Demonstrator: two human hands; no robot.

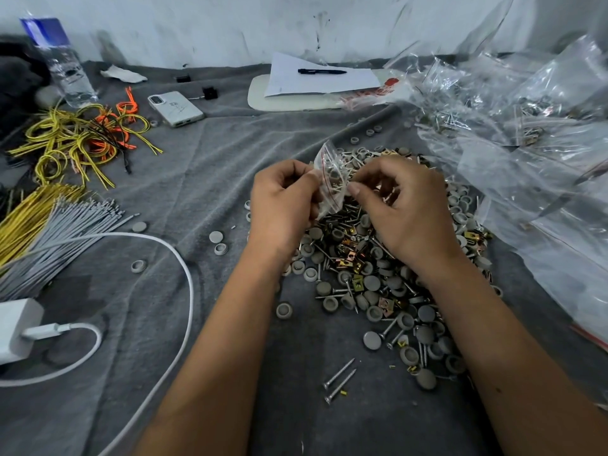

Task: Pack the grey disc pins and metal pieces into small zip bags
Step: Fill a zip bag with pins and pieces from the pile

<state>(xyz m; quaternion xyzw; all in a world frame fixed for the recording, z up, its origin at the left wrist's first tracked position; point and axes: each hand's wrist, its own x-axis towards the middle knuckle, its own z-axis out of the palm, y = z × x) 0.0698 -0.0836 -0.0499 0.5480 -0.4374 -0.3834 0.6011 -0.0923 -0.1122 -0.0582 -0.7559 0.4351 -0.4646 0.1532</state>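
A small clear zip bag (330, 174) with a red strip hangs between both hands above the middle of the cloth. It holds a grey disc and some screws. My left hand (282, 205) grips its left side. My right hand (406, 209) pinches its right edge with thumb and fingers. Below and around the hands lies a large heap of grey disc pins, screws and brass clips (378, 274). Two loose screws (340, 380) lie near the front of the heap.
A pile of filled clear bags (526, 126) covers the right side. At left are yellow and orange wires (82, 136), grey ties (62, 235), a white charger and cable (19, 327), a phone (174, 108) and a water bottle (62, 64). Paper with a pen (322, 72) lies at the back.
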